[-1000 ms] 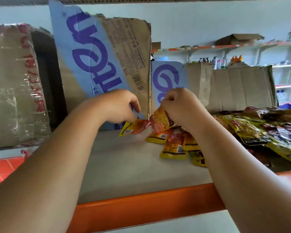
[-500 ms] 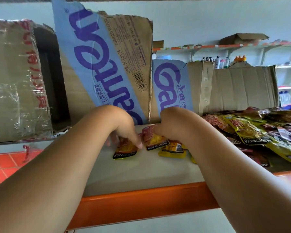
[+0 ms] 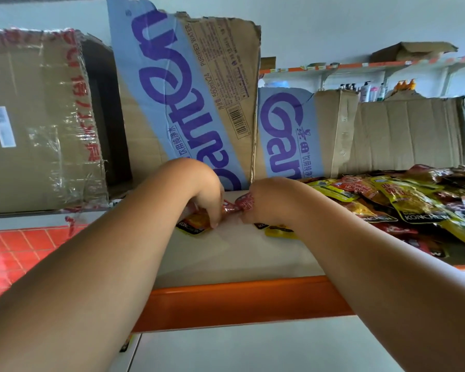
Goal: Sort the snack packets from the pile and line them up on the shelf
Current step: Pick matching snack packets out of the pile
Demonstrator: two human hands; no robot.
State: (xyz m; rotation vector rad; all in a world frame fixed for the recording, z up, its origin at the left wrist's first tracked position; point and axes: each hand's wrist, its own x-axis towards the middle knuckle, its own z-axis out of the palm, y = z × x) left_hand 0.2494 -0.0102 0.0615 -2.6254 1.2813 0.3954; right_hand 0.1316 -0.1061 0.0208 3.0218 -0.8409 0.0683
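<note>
Soft even daylight, wide-angle edge warp, fg arms blurry, glare on taped box (image 3: 65, 140)

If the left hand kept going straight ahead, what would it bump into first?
Probably the blue-striped cardboard box standing just behind the left hand, though depth is hard to judge from this view.

Dead centre, left hand (image 3: 199, 194) knuckles-up, fingers curled under, hold unreadable. Beneath it, just the 6 o'clock corner of a yellow-and-black foil packet (image 3: 192, 225) showing. Half swallowed in the grip of the right hand (image 3: 265, 204), a crinkled red snack packet (image 3: 239, 204). At 3 o'clock, heaped pile of yellow and red packets (image 3: 414, 205), sliced off by the edge. At 2 o'clock, tiny bottles (image 3: 365, 90), labels too small. At 9 o'clock, taped brown cardboard box (image 3: 38, 124), cut off too.
</note>
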